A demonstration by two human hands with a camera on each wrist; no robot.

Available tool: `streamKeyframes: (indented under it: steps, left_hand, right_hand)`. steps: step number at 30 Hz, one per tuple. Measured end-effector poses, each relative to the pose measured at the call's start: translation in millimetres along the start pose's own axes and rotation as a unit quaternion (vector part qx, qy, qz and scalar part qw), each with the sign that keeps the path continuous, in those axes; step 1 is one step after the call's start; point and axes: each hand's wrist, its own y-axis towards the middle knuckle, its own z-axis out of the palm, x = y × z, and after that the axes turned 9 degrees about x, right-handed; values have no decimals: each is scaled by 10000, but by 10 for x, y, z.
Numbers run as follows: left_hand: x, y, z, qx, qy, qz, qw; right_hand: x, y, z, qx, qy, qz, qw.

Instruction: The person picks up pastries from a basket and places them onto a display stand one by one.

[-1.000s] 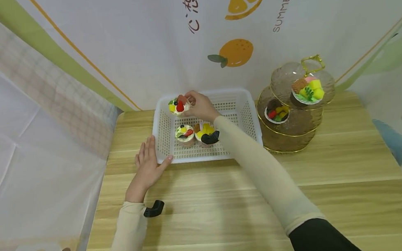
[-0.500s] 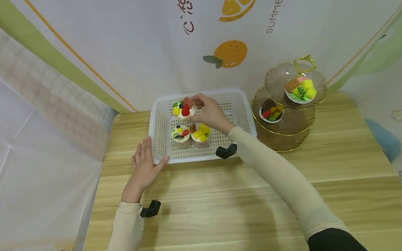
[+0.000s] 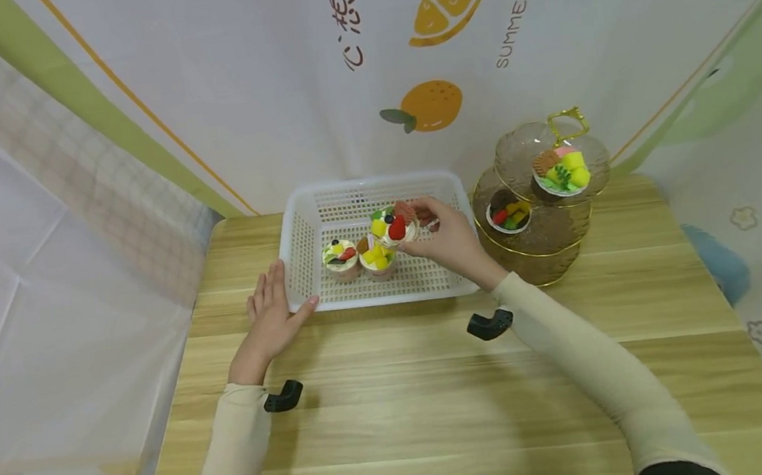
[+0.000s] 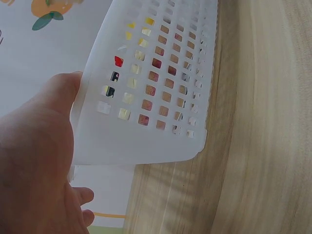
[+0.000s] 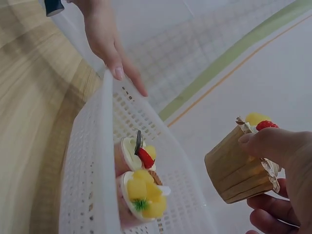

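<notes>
My right hand [image 3: 455, 241] pinches a cupcake [image 3: 394, 226] topped with cream, a strawberry, a blueberry and yellow fruit. It is held over the white plastic basket [image 3: 423, 295]. In the right wrist view its brown pleated paper cup [image 5: 236, 170] is tilted, with thumb and fingers at the rim. Two dessert cups stand inside the basket: one has cream and a strawberry slice [image 3: 341, 258], the other yellow fruit cubes [image 3: 376, 257]. My left hand [image 3: 269, 325] rests against the basket's near left corner, fingers straight along the side and thumb at the front rim.
Right of the basket stands a tiered stand [image 3: 541, 254] with gold edges and a gold handle. A cupcake [image 3: 562, 172] sits on its top tier, and another [image 3: 508, 213] one tier below. A printed curtain [image 3: 309, 104] hangs behind the wooden table [image 3: 402, 423].
My right hand has carried the cupcake from the basket's back left rightward and nearer, to above its middle. The left hand stays at the basket. The head view has shifted slightly.
</notes>
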Motion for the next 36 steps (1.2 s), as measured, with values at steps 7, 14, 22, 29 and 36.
streamKeyframes:
  steps: [7, 14, 22, 29, 36]
  left_hand:
    - [-5, 4, -6, 109, -35, 2, 9999]
    - [2, 15, -3, 63, 13, 25, 10000]
    - [15, 10, -1, 66, 67, 19, 10000]
    - [7, -9, -21, 87, 20, 43, 10000]
    - [-14, -13, -19, 75, 53, 36, 10000]
  right_hand:
    - [-153, -492, -238, -292, -78, -93, 9995]
    - [-414, -1027, -432, -1073, -365, -252, 9932]
    - [-695, -1453, -754, -1615, -533, 116, 9854]
    - [-854, -1600, -1032, -2030, -491, 519, 9766]
    - [-973, -1546, -1232, -2262, -597, 870, 9684]
